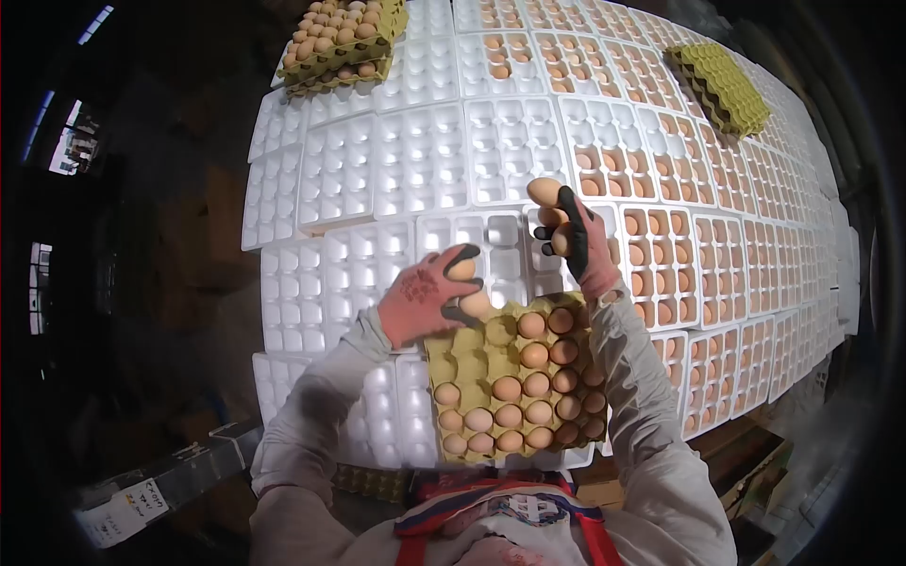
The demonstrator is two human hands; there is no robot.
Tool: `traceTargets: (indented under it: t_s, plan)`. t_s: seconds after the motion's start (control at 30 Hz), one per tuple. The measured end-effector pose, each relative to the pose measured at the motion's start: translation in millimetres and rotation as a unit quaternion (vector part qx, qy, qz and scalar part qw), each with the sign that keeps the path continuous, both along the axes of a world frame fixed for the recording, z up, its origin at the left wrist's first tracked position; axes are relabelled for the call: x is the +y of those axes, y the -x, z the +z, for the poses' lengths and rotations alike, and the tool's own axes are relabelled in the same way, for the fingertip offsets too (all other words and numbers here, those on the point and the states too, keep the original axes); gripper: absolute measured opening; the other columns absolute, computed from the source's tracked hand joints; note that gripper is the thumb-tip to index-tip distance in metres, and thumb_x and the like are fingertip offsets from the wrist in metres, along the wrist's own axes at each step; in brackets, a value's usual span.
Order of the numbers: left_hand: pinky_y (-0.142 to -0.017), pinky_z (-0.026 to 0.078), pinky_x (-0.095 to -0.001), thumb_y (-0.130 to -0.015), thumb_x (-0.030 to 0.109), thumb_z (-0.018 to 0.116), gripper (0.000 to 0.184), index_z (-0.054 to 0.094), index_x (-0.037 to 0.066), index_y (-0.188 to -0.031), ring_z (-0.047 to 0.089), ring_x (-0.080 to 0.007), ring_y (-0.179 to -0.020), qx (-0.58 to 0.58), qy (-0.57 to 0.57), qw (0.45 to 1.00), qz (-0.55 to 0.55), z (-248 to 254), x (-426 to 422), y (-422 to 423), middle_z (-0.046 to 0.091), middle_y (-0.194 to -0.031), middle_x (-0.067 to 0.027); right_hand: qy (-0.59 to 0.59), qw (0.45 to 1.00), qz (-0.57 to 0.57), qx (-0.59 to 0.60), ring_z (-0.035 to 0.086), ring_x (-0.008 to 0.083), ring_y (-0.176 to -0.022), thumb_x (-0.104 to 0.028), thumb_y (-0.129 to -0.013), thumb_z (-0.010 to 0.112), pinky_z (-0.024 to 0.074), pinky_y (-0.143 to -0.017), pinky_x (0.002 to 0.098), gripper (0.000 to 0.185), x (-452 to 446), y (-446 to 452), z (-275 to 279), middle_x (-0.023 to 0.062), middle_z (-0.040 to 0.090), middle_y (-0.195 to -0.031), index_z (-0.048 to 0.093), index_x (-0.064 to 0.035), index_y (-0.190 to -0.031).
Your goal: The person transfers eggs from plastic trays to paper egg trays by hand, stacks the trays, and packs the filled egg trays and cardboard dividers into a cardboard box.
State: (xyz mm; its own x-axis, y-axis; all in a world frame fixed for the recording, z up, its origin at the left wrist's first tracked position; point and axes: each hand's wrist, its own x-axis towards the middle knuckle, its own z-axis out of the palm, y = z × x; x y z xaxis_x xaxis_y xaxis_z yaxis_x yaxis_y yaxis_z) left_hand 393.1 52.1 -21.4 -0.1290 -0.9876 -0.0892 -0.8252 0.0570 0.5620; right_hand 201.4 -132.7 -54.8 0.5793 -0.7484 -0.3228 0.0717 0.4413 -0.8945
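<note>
My left hand (429, 294), in a pink and black glove, is closed around brown eggs (475, 305) at the back left corner of a yellow-green egg tray (458, 367). My right hand (583, 241), gloved alike, grips several eggs (545, 191) over the white foam trays (507, 259). Brown eggs (508, 388) fill much of the yellow-green tray, with bare cups at its back left. To the right of my right hand, foam cells hold eggs (658, 253).
Stacked yellow-green trays with eggs (332, 38) stand at the far left. Another yellow-green tray stack (722, 90) sits at the far right on the foam trays. A long box with a label (127, 514) is at the lower left.
</note>
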Motion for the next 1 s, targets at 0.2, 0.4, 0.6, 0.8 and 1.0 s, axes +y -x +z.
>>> traceTargets:
  t_s: [0.2, 0.4, 0.6, 0.8, 1.0]
  plan:
    - [-0.104, 0.040, -0.0360, -0.059, 0.016, 0.081, 0.061, 0.064, 0.019, -0.118, 0.049, -0.0283, -0.121, -0.038, -0.059, 0.996, -0.052, -24.3, -165.7, -79.8, 0.037, -0.144, -0.0095, 0.483, 0.712, 0.132, 0.493, 0.064, 0.0304, -0.094, -0.044, -0.074, 0.071, 0.0511, -0.076, 0.0397, 0.047, -55.5, -49.2, -17.9, 0.0150, 0.056, -0.121, 0.064, -0.0157, -0.110]
    - [-0.105, 0.036, -0.0371, -0.078, 0.024, 0.068, 0.049, 0.058, 0.020, -0.126, 0.049, -0.0300, -0.120, -0.003, -0.080, 0.997, 0.006, -44.0, -228.7, -77.4, 0.049, -0.135, -0.0125, 0.534, 0.783, -0.053, 0.313, 0.062, 0.0322, -0.092, -0.022, -0.086, 0.056, 0.0481, -0.075, 0.0431, 0.030, -114.0, -79.0, -47.5, 0.0154, 0.057, -0.109, 0.056, -0.0077, -0.112]
    - [-0.108, 0.027, -0.0448, -0.086, 0.024, 0.056, 0.052, 0.045, 0.015, -0.136, 0.037, -0.0331, -0.128, -0.151, 0.203, 0.958, 0.135, -114.4, -238.6, 13.0, 0.048, -0.133, -0.0113, 0.524, 0.813, -0.106, 0.231, 0.060, 0.0332, -0.095, -0.014, -0.089, 0.053, 0.0466, -0.084, 0.0389, 0.037, -122.4, -30.9, -52.7, 0.0177, 0.058, -0.115, 0.052, -0.0013, -0.124]
    - [-0.097, 0.037, -0.0400, -0.077, 0.037, 0.069, 0.056, 0.054, 0.011, -0.125, 0.049, -0.0265, -0.110, 0.120, 0.031, 0.992, 0.041, -13.1, -107.4, 53.5, 0.056, -0.114, -0.0096, 0.409, 0.859, 0.256, 0.173, 0.058, 0.0232, -0.104, -0.015, -0.074, 0.072, 0.0457, -0.091, 0.0356, 0.052, -22.2, 119.3, 31.7, 0.0112, 0.061, -0.113, 0.057, -0.0015, -0.122]
    - [-0.098, 0.034, -0.0407, -0.076, 0.049, 0.065, 0.073, 0.046, 0.008, -0.133, 0.047, -0.0262, -0.110, -0.174, -0.013, 0.983, -0.061, -26.6, -33.0, 111.4, 0.057, -0.107, -0.0093, 0.604, 0.676, 0.329, 0.263, 0.054, 0.0258, -0.111, -0.017, -0.066, 0.079, 0.0424, -0.096, 0.0386, 0.066, 13.3, 134.9, 8.2, 0.0102, 0.058, -0.115, 0.054, -0.0053, -0.126]
